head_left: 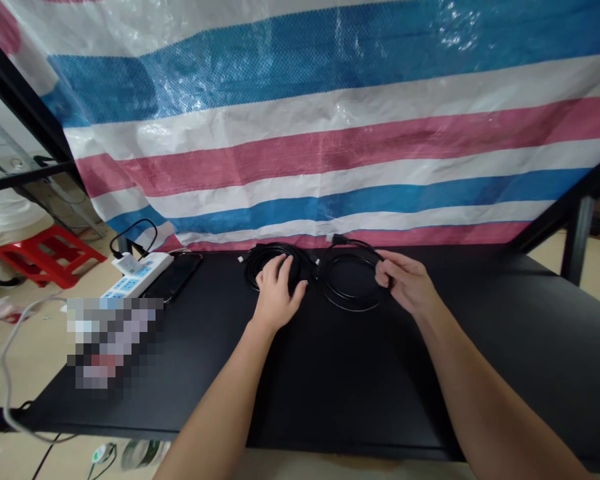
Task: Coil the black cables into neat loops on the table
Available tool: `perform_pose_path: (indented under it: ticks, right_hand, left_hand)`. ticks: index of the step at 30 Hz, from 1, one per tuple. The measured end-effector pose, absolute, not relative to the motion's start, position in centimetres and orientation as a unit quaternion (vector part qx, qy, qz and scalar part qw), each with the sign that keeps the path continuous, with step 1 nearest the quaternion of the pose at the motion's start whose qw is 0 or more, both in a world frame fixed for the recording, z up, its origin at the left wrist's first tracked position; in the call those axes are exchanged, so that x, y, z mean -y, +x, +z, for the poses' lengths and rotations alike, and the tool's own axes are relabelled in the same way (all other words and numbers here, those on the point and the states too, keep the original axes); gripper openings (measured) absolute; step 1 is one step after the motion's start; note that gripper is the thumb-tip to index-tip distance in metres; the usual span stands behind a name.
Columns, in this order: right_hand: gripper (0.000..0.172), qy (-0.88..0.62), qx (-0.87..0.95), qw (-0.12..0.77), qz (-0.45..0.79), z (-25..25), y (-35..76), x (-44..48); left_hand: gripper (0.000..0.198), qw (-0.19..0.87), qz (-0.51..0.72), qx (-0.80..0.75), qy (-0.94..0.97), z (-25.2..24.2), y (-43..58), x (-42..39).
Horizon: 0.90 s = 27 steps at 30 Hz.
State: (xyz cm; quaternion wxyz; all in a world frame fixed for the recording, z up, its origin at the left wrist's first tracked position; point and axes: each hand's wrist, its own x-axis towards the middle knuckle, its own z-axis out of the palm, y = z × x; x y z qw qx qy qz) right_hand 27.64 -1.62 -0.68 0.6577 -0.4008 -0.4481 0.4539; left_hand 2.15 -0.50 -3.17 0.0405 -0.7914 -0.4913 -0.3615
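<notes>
Two coils of black cable lie at the back of the black table [330,373]. My left hand [276,293] rests palm down, fingers spread, on the left coil [270,261]. My right hand [405,283] pinches the right edge of the larger right coil [347,277], whose plug end points toward the striped tarp behind it.
A white power strip [137,277] with a black plug and a dark phone [173,280] lie at the table's left rear. A blurred patch covers the left edge. A red stool [47,253] stands on the floor at left. A striped tarp [330,133] hangs behind the table.
</notes>
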Motion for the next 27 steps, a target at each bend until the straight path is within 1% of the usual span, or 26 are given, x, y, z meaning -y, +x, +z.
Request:
perform_pose_path:
  ticks: [3,6,8,10,12,14,15,16,18,20,22,24,27]
  right_hand:
    - [0.032,-0.403,0.509,0.591,0.479,-0.3,26.0,2.3]
    - [0.031,-0.413,0.558,0.534,0.483,-0.2,24.8,2.7]
    - [0.032,-0.426,0.578,0.517,0.466,-0.2,24.5,2.8]
    - [0.034,-0.437,0.573,0.541,0.434,-0.2,24.8,2.7]
    - [0.037,-0.446,0.535,0.608,0.381,-0.3,25.7,2.5]
    - [0.037,-0.479,0.473,0.678,0.297,-0.5,27.1,2.0]
    - [0.032,-0.52,0.441,0.69,0.242,-0.7,27.9,1.8]
    - [0.026,-0.574,0.419,0.678,0.187,-0.9,28.7,1.5]
    - [0.013,-0.678,0.43,0.582,0.129,-1.5,29.9,1.0]
    - [0.011,-0.739,0.468,0.469,0.121,-2.1,30.6,0.6]
    - [0.012,-0.754,0.513,0.39,0.127,-2.6,30.7,0.4]
    - [0.011,-0.745,0.553,0.352,0.124,-3.0,30.5,0.3]
    - [0.013,-0.747,0.565,0.326,0.124,-3.2,30.2,0.4]
  left_hand:
    - [0.054,0.058,-0.368,0.439,-0.817,-2.9,3.5,1.3]
    - [0.042,0.046,-0.349,0.44,-0.826,-2.6,4.6,1.8]
    - [0.034,0.025,-0.332,0.462,-0.822,-2.4,4.8,1.8]
    - [0.031,0.002,-0.332,0.49,-0.806,-2.3,4.6,1.6]
    - [0.027,-0.023,-0.361,0.521,-0.773,-2.2,4.1,1.1]
    - [0.024,-0.061,-0.412,0.547,-0.726,-2.2,3.4,0.6]
    - [0.022,-0.085,-0.442,0.556,-0.699,-2.2,3.1,0.4]
    - [0.021,-0.11,-0.471,0.562,-0.671,-2.2,2.8,0.2]
    - [0.019,-0.159,-0.517,0.568,-0.62,-2.0,2.3,0.0]
    - [0.015,-0.196,-0.541,0.572,-0.585,-1.9,2.0,-0.1]
    - [0.011,-0.215,-0.549,0.575,-0.568,-1.7,1.8,0.0]
    - [0.009,-0.218,-0.555,0.578,-0.557,-1.6,1.8,0.1]
    - [0.007,-0.234,-0.589,0.572,-0.521,-1.4,1.8,0.1]
